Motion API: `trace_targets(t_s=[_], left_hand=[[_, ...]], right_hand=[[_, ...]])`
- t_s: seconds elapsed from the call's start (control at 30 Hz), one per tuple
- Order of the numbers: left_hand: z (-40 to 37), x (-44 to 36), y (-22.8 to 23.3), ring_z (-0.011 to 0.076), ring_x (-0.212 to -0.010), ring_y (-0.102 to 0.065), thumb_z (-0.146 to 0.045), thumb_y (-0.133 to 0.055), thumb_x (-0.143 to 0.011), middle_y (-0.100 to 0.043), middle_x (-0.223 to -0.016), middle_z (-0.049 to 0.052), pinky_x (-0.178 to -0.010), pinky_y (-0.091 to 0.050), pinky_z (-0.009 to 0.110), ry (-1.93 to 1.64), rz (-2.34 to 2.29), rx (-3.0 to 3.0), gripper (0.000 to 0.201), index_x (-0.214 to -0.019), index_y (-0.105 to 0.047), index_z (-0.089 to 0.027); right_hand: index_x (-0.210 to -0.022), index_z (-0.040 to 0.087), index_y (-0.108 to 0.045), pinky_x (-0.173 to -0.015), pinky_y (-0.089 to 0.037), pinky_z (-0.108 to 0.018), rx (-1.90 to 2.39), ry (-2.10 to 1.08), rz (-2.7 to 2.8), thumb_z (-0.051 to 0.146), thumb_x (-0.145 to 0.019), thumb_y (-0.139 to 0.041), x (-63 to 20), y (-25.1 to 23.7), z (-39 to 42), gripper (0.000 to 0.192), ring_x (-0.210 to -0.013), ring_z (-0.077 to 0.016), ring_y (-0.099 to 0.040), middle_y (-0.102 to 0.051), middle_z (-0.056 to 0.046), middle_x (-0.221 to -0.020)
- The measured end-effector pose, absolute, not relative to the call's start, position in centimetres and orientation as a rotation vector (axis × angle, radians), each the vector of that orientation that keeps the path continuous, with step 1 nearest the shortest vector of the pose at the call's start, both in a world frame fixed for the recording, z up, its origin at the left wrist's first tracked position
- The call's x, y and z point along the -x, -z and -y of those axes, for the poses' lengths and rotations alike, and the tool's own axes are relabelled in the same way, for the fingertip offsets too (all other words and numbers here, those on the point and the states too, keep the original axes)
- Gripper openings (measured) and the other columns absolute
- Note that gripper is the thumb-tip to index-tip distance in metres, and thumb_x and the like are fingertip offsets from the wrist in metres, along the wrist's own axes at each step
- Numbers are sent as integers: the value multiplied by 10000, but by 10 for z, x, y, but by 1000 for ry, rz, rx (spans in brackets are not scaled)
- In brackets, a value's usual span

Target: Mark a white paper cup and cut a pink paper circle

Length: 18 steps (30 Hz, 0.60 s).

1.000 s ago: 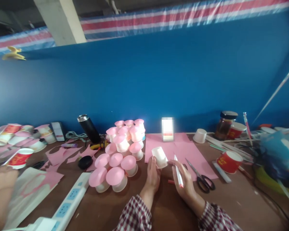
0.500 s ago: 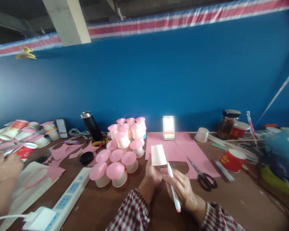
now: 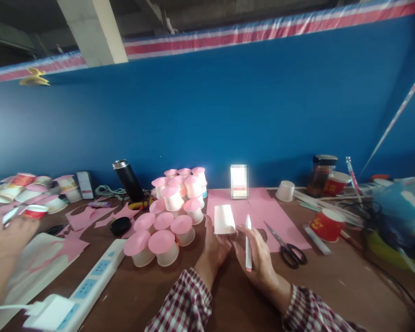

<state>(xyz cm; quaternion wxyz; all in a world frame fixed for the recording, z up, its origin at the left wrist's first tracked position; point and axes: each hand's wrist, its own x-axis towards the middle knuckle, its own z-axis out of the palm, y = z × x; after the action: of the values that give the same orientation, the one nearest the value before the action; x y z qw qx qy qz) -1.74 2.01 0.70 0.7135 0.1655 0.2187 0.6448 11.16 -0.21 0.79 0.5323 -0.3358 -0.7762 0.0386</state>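
Your left hand (image 3: 217, 246) is clasped on the cup (image 3: 224, 219), base up above the table (image 3: 230, 304), its inside hidden; your right hand (image 3: 261, 258) grips the marker (image 3: 248, 246) beside it. The jar (image 3: 315, 185) looks dark inside, contents unclear.

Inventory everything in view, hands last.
Held cup: 1, white, centre
Marker: 1, white, centre
Pink-topped cups: over twelve, pink-white, centre left
Large sheet: 1, pink, centre
Scissors: 1, black handles, right
Loose cup: 1, white, back right
Red cups: 2, red, right
Jar: 1, dark, back right
Flask: 1, black, back left
Paper scraps: several, pink, left
Piled cups: uncounted, mixed, far left
Power strip: 1, white, front left
Other clutter: uncounted, mixed, both sides
Partition: 1, blue, back
Co-worker's hand: 1, bare, far left
Left hand: 1, bare, holding cup
Right hand: 1, bare, holding marker
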Motion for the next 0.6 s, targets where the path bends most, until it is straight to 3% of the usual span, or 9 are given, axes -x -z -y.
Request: trace_targets(t_s=[0.2,0.4,0.6], left_hand=[[-18,10,-13,208,-739,-614,-672,-413,-798,-656,-845,113,-749,-469,348,-1535,-631,-542,637,-1030,-588,-104],[-19,8,-1,167,-761,-612,-475,-603,-792,-638,-882,52,-713,-465,297,-1642,-748,-667,382,-1027,-529,-184],[-16,13,-2,195,-845,-606,-397,-689,-733,-638,-951,79,-752,-452,303,-1668,-1017,-849,390,-1030,-565,-176]], right_hand=[[-1221,190,-439,-861,-514,-423,902,-180,1844,178,-855,-519,-112,-6,-3,374,-1023,-256,-592,-603,-118,-1098],[-1205,185,-458,-852,-523,-405,930,-234,1838,181,-852,-497,-113,-6,-7,355,-1012,-252,-607,-615,-118,-1095],[-1175,189,-469,-814,-543,-418,966,-433,1769,206,-882,-459,-112,-4,-7,294,-989,-252,-619,-605,-126,-1093]])
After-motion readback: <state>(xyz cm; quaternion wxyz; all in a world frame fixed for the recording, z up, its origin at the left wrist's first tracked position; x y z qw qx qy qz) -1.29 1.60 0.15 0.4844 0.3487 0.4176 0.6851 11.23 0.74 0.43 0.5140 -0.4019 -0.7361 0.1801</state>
